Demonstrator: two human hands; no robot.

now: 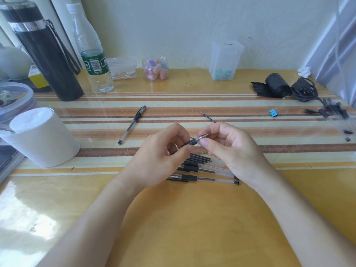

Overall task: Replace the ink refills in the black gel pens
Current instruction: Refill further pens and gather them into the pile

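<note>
Head view: left hand point(161, 153) holds a black-gripped gel pen point(195, 141), right hand point(232, 149) pinches its seemingly metal tip.

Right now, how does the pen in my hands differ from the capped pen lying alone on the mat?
The held black-grip gel pen is uncapped, metal tip exposed, and raised; the capped clear-barrel gel pen lies untouched on the striped mat. Both are black gel pens.

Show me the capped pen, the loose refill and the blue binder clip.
capped pen point(131, 126), head view, clear barrel.
loose refill point(208, 116), head view, middle of shaft.
blue binder clip point(272, 113), head view, blue body.
</note>
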